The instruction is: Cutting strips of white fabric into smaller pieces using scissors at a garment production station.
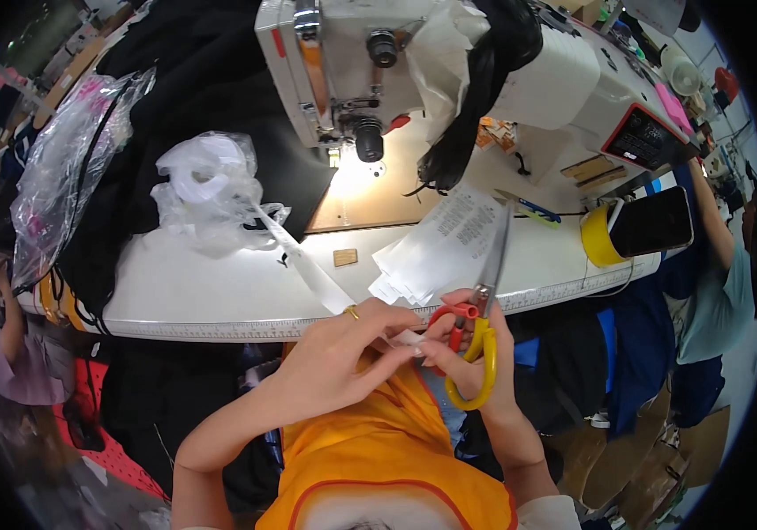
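My left hand [343,353] is closed on a white fabric tape [312,274], its fingertips pinching the end in front of my waist. The tape runs back to a white roll [197,181] inside a clear plastic bag [224,231] on the sewing table. Scissors [486,358] with red and yellow handles sit in my right hand [495,380], blades pointing up and away. The right thumb and a finger meet the left fingertips at a small white piece [409,337]. Left of the blades, several printed white paper sheets [440,243] lie fanned on the table.
A white sewing machine [564,75] with a lit needle area stands ahead. Black fabric [193,79] covers the left side. A phone [652,223] leans by a yellow tape roll [599,237] at right. A small wooden block [345,257] lies near the ruler edge. Other people sit at both sides.
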`<state>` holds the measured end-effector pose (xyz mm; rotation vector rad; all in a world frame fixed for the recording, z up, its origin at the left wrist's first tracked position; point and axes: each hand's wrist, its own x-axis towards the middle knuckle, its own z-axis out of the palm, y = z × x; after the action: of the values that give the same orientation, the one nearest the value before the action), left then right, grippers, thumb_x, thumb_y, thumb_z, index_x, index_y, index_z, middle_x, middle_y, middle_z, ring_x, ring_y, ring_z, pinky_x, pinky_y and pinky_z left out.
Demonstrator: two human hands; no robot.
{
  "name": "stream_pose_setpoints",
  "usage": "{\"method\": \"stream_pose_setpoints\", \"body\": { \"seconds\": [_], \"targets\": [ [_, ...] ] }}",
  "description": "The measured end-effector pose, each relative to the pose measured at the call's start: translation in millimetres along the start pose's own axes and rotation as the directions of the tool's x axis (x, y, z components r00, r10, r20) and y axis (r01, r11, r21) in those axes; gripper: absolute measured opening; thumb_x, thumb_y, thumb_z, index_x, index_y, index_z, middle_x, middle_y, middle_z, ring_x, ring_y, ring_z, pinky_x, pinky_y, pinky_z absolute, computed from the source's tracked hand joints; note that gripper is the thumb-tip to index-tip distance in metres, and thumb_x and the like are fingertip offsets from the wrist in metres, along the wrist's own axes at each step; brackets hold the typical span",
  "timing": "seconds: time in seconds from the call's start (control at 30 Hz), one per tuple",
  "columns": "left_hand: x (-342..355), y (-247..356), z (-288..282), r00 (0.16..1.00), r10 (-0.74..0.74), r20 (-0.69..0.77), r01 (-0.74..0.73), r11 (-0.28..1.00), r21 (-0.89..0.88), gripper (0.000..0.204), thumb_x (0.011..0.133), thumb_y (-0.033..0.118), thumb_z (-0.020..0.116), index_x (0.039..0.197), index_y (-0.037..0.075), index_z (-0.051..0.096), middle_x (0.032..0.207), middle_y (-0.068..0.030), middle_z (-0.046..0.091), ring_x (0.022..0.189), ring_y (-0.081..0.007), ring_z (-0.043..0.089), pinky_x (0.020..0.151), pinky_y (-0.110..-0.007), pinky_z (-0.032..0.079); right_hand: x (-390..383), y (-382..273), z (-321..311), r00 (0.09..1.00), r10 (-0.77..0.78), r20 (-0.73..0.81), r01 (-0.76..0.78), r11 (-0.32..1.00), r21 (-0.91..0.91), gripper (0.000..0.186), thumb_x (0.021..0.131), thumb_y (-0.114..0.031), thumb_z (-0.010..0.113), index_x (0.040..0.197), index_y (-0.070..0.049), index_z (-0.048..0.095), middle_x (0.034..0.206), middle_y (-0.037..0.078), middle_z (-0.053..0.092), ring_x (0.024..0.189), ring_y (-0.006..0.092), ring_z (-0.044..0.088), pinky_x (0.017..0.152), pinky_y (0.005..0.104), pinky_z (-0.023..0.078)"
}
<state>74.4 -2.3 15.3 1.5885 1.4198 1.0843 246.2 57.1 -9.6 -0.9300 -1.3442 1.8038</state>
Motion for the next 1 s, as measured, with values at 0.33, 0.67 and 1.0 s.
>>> {"method": "stream_pose_setpoints", "body": {
  "seconds": [0.33,0.67,1.0],
  "targets": [
    [7,-86,-111,0.961,0.278,0.006,-0.126,0.418,0.9,0.027,0.07,0.006,0.065,0.096,0.007,0.058,0.099,-0.0047,0.058,0.096,-0.0244,0.055,0.078,-0.035,0.046,-55,67,-41,0.993,-0.039,0.108,0.056,0.985,-0.161,0.044,0.076,0.009,0.062,0.111,-0.003,0.037,0.073,0.01,0.058,0.065,0.0148,0.061,0.057,0.0223,0.046],
    [10,-103,-133,0.9,0.428,0.075,-0.17,0.187,0.968,0.03,0.067,0.003,0.064,0.095,0.008,0.055,0.106,-0.003,0.055,0.102,-0.0209,0.053,0.078,-0.033,0.045,-153,132,-134,0.891,0.342,-0.299,-0.362,0.932,-0.015,0.046,0.077,0.002,0.063,0.115,-0.01,0.041,0.077,0.003,0.053,0.065,0.0119,0.055,0.059,0.0221,0.045],
    [8,-101,-149,0.914,0.406,-0.019,-0.048,0.155,0.987,0.026,0.068,0.005,0.065,0.093,0.008,0.058,0.114,-0.0023,0.056,0.104,-0.0226,0.055,0.077,-0.033,0.049,-187,156,-220,0.679,-0.167,-0.715,-0.11,0.94,-0.324,0.047,0.082,-0.005,0.06,0.122,-0.009,0.037,0.081,0.001,0.049,0.067,0.0084,0.048,0.059,0.0212,0.041]
  ]
}}
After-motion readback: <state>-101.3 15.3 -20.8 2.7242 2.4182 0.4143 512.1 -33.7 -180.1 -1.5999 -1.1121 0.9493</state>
